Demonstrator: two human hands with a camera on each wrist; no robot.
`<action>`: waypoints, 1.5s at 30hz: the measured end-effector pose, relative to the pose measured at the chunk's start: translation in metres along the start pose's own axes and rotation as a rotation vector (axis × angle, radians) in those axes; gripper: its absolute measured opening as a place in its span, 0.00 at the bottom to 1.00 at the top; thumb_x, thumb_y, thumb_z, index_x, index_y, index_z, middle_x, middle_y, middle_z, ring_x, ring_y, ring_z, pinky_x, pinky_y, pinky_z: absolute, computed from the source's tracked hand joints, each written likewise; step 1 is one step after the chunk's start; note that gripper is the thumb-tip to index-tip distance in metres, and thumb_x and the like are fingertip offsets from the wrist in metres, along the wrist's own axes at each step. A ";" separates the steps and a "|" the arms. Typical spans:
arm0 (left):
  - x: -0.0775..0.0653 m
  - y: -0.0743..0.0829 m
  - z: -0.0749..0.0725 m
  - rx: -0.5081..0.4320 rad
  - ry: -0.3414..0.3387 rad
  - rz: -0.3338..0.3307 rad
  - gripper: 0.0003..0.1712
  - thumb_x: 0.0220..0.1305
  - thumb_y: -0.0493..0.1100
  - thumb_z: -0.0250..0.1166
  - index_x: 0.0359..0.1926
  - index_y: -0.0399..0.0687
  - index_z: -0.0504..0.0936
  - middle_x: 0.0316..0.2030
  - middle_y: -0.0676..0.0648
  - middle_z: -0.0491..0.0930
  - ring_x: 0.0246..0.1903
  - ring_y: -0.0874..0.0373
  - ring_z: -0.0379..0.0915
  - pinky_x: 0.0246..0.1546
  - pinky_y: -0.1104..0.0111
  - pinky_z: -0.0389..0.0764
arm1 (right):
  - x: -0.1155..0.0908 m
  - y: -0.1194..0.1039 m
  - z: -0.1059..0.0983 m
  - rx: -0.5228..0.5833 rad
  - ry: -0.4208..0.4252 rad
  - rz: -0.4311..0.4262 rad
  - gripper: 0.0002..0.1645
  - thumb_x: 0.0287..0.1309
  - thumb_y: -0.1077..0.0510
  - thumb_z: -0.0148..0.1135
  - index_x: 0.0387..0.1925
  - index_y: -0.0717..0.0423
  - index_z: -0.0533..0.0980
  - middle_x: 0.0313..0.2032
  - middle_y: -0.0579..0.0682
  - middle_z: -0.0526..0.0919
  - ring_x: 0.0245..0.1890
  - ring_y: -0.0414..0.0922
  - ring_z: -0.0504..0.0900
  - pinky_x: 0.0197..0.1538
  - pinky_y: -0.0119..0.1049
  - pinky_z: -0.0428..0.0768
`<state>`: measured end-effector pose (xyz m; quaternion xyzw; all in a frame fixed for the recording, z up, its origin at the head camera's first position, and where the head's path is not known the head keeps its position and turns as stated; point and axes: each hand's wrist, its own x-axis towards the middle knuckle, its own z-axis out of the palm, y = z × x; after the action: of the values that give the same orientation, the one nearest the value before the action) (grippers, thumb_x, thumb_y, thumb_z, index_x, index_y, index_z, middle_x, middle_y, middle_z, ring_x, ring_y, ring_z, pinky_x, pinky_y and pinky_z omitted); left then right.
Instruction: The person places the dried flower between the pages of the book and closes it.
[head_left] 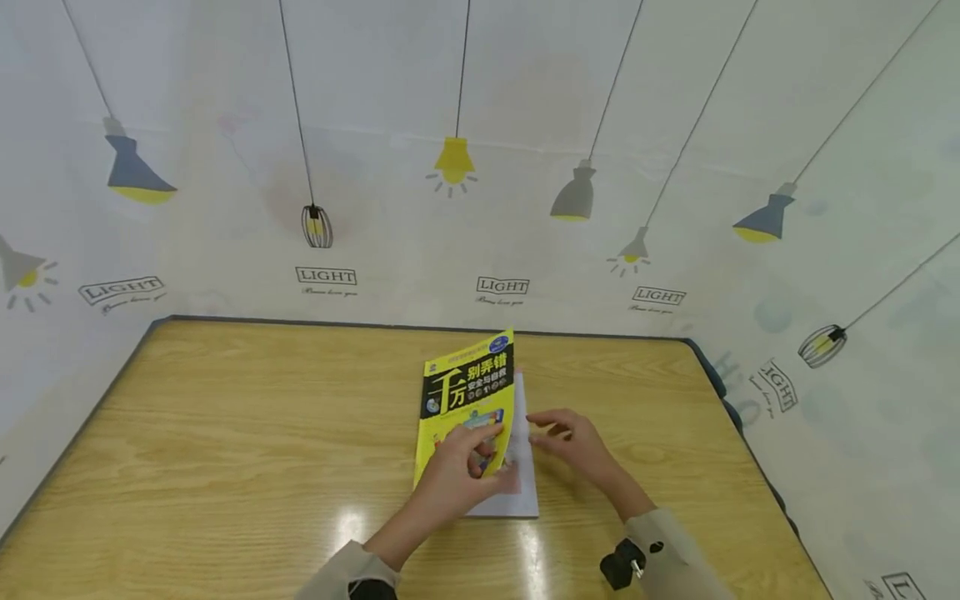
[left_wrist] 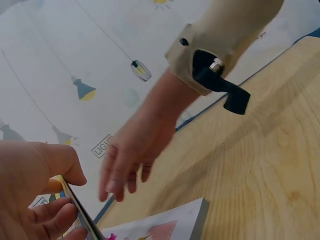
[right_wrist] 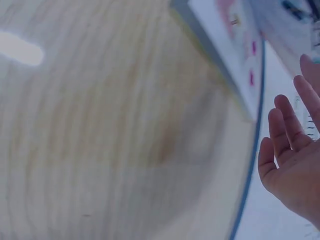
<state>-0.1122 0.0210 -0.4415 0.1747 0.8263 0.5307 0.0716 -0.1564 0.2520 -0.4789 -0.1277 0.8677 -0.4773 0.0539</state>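
Note:
A yellow and black paperback book (head_left: 459, 379) lies on the wooden table, its front cover lifted at the right side. White inner pages (head_left: 525, 483) show beneath the cover. My left hand (head_left: 459, 471) holds the raised cover near its lower right edge; in the left wrist view the left hand (left_wrist: 37, 192) has its fingers about that edge. Just right of the pages is my right hand (head_left: 573, 446), fingers loosely bent and holding nothing. In the right wrist view the right hand (right_wrist: 297, 155) appears apart from the book's page block (right_wrist: 225, 55).
The light wooden table (head_left: 247, 417) has a dark edge and meets wall coverings printed with hanging lamps (head_left: 455, 158). A black device (head_left: 622, 564) is strapped at the right sleeve cuff. Dark rounded shapes (head_left: 708, 371) stand along the table's right edge.

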 end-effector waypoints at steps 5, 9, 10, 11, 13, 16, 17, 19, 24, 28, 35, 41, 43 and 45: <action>0.006 0.000 0.009 0.096 -0.013 -0.023 0.33 0.49 0.45 0.70 0.59 0.48 0.75 0.35 0.52 0.71 0.25 0.63 0.67 0.25 0.72 0.71 | -0.004 -0.042 -0.007 0.032 -0.010 -0.019 0.19 0.61 0.60 0.58 0.52 0.66 0.75 0.46 0.63 0.77 0.41 0.54 0.76 0.41 0.46 0.76; 0.009 -0.002 0.015 0.132 -0.046 -0.074 0.36 0.46 0.44 0.70 0.60 0.49 0.73 0.35 0.52 0.69 0.28 0.61 0.66 0.26 0.70 0.70 | -0.003 -0.055 -0.007 0.006 0.001 -0.045 0.18 0.61 0.61 0.57 0.52 0.65 0.75 0.46 0.62 0.78 0.42 0.54 0.77 0.43 0.46 0.74; 0.010 -0.003 0.017 0.142 -0.052 -0.083 0.37 0.45 0.43 0.71 0.60 0.49 0.73 0.35 0.51 0.68 0.29 0.61 0.66 0.27 0.69 0.70 | -0.002 -0.054 -0.006 -0.007 -0.003 -0.053 0.18 0.61 0.61 0.57 0.51 0.64 0.75 0.46 0.60 0.78 0.42 0.53 0.77 0.43 0.44 0.74; 0.011 -0.004 0.019 0.149 -0.059 -0.091 0.37 0.45 0.43 0.71 0.60 0.49 0.73 0.35 0.51 0.68 0.29 0.60 0.66 0.27 0.69 0.70 | -0.002 -0.051 -0.005 -0.010 -0.012 -0.056 0.17 0.61 0.60 0.58 0.51 0.63 0.76 0.47 0.59 0.78 0.42 0.52 0.77 0.44 0.44 0.73; 0.011 -0.006 0.024 0.166 -0.063 -0.101 0.38 0.44 0.43 0.71 0.60 0.47 0.72 0.36 0.50 0.67 0.30 0.59 0.66 0.28 0.68 0.70 | 0.000 -0.044 -0.003 -0.013 -0.035 -0.064 0.18 0.61 0.58 0.59 0.50 0.62 0.76 0.48 0.57 0.77 0.41 0.50 0.77 0.43 0.43 0.73; 0.012 -0.010 0.033 0.196 -0.059 -0.109 0.38 0.44 0.44 0.72 0.60 0.46 0.72 0.37 0.50 0.66 0.30 0.59 0.66 0.28 0.68 0.71 | 0.000 -0.035 0.001 -0.028 -0.057 -0.068 0.18 0.59 0.58 0.61 0.49 0.63 0.77 0.47 0.57 0.77 0.39 0.48 0.77 0.43 0.41 0.75; 0.013 -0.012 0.036 0.200 -0.058 -0.112 0.38 0.44 0.45 0.73 0.60 0.46 0.73 0.37 0.50 0.66 0.30 0.59 0.65 0.28 0.68 0.71 | 0.000 -0.032 0.002 -0.035 -0.055 -0.058 0.18 0.58 0.57 0.62 0.48 0.63 0.78 0.46 0.57 0.77 0.39 0.48 0.77 0.42 0.41 0.75; 0.014 -0.016 0.043 0.218 -0.056 -0.116 0.39 0.43 0.46 0.73 0.60 0.47 0.73 0.38 0.51 0.64 0.30 0.60 0.64 0.28 0.69 0.70 | -0.001 -0.026 0.005 -0.053 -0.046 -0.022 0.18 0.57 0.56 0.64 0.47 0.62 0.79 0.43 0.56 0.76 0.37 0.47 0.77 0.41 0.40 0.75; 0.015 -0.026 0.056 0.276 -0.035 -0.097 0.40 0.40 0.48 0.76 0.58 0.45 0.74 0.35 0.51 0.61 0.28 0.61 0.61 0.24 0.72 0.66 | -0.003 -0.014 0.016 -0.077 -0.020 0.096 0.16 0.54 0.57 0.66 0.45 0.59 0.80 0.39 0.53 0.74 0.36 0.45 0.77 0.39 0.37 0.77; 0.016 -0.034 0.062 0.323 -0.035 -0.073 0.42 0.37 0.47 0.78 0.58 0.44 0.74 0.35 0.51 0.60 0.28 0.61 0.61 0.24 0.72 0.66 | -0.005 -0.005 0.024 -0.077 0.016 0.135 0.15 0.52 0.61 0.67 0.42 0.62 0.81 0.37 0.52 0.73 0.35 0.45 0.77 0.38 0.36 0.77; 0.012 -0.045 0.058 0.346 -0.112 -0.046 0.47 0.37 0.46 0.79 0.62 0.43 0.70 0.39 0.51 0.61 0.33 0.61 0.62 0.31 0.71 0.69 | -0.009 0.006 0.032 -0.083 0.041 0.162 0.16 0.48 0.66 0.68 0.42 0.64 0.81 0.34 0.51 0.73 0.32 0.43 0.75 0.34 0.32 0.75; 0.010 -0.048 0.041 0.433 -0.153 -0.033 0.47 0.37 0.51 0.78 0.61 0.46 0.71 0.36 0.51 0.63 0.27 0.61 0.61 0.24 0.70 0.66 | -0.013 0.012 0.033 -0.073 0.043 0.175 0.18 0.47 0.66 0.69 0.43 0.65 0.80 0.33 0.52 0.75 0.32 0.43 0.76 0.35 0.33 0.76; 0.008 -0.051 0.035 0.470 -0.160 -0.038 0.46 0.37 0.54 0.78 0.61 0.50 0.72 0.35 0.51 0.64 0.26 0.61 0.61 0.22 0.70 0.66 | -0.013 0.014 0.033 -0.066 0.041 0.169 0.18 0.47 0.65 0.69 0.43 0.65 0.80 0.32 0.51 0.76 0.31 0.43 0.76 0.34 0.32 0.76; 0.007 -0.055 0.029 0.500 -0.154 -0.036 0.46 0.37 0.56 0.77 0.61 0.53 0.73 0.35 0.51 0.64 0.27 0.62 0.61 0.22 0.70 0.65 | -0.013 0.016 0.033 -0.064 0.032 0.156 0.18 0.48 0.64 0.69 0.43 0.65 0.80 0.31 0.51 0.76 0.30 0.42 0.75 0.33 0.32 0.75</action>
<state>-0.1214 0.0280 -0.5030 0.2122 0.9268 0.2938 0.0986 -0.1395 0.2371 -0.5102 -0.0536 0.8907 -0.4455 0.0732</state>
